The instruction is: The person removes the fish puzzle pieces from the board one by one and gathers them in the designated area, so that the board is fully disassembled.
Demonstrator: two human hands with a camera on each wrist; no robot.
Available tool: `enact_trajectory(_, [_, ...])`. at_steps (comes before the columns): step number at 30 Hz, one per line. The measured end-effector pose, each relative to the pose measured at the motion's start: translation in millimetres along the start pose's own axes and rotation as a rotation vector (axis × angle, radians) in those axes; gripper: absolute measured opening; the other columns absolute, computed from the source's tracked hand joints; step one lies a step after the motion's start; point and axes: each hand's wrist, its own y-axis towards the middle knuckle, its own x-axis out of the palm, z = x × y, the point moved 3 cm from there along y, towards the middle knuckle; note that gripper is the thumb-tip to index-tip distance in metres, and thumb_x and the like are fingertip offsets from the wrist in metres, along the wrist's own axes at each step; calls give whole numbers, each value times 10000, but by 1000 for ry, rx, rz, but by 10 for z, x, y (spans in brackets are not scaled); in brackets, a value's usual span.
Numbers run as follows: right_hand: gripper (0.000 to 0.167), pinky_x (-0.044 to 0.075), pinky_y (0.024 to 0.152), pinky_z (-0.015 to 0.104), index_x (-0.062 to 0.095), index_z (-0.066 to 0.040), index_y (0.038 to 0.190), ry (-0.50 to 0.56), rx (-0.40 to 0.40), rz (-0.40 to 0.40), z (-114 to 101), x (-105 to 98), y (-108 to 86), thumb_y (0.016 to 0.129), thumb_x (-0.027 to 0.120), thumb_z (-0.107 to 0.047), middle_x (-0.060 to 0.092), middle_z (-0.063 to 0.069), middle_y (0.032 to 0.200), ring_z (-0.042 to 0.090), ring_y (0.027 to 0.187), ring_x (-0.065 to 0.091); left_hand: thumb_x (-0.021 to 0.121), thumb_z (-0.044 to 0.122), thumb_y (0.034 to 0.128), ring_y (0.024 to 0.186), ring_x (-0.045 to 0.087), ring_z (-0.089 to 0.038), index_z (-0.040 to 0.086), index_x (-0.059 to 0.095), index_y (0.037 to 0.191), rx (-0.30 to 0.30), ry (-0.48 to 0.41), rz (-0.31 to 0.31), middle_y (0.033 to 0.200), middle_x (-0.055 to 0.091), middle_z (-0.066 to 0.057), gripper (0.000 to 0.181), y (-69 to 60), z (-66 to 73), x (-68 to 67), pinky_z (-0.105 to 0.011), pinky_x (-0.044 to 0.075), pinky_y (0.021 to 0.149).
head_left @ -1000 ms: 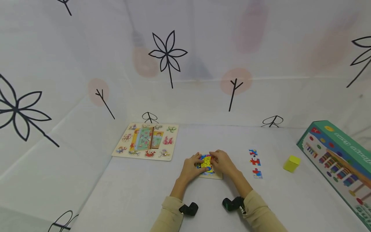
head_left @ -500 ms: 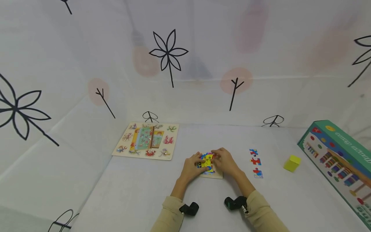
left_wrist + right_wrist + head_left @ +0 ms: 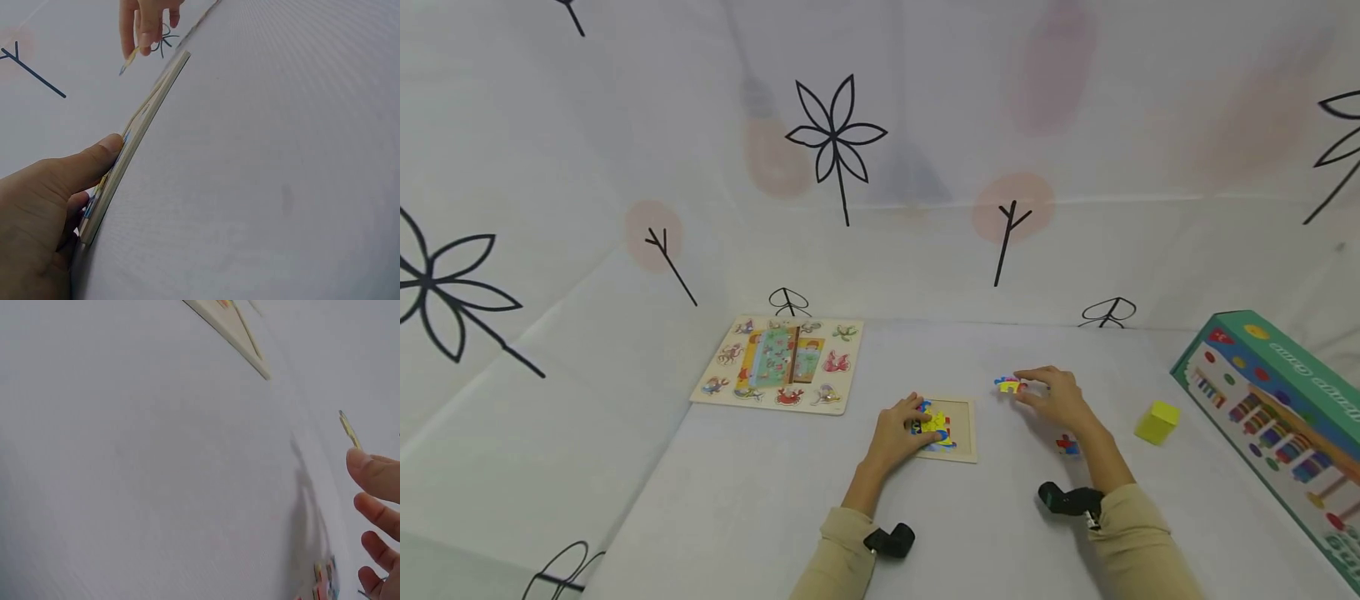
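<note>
The small wooden puzzle board (image 3: 964, 427) lies on the table with yellow and blue pieces on its left part; its right part is bare wood. My left hand (image 3: 895, 433) grips its left side, the thumb over the pieces in the left wrist view (image 3: 109, 142). To the right of the board and above the table, my right hand (image 3: 1060, 404) pinches a yellow puzzle piece (image 3: 1008, 385) with blue and pink on it, seen edge-on in the right wrist view (image 3: 349, 429). Below this hand lies a red and blue piece (image 3: 1067, 446); the hand hides other loose pieces.
A larger board (image 3: 808, 400) with sea-animal pictures lies at the back left, a picture panel on it. A yellow-green block (image 3: 1157, 422) stands right of my right hand. Beyond it, a long green box (image 3: 1270, 408) lies along the right side.
My right hand has moved right, away from the small board, with a yellow piece between its fingers. The board's right part is now uncovered. My left hand has stayed in place.
</note>
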Motion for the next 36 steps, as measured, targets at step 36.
enact_trajectory(36, [383,262,814,683,619,-23,1185,-66,125,-118,441,-68,0,859,667,-219,361,331,1279,630,1134,242,803,263,732,1256,491,-280,28,736,973,9,0,19,1259,600,-131,344,21,-75,47,-571,338,1022])
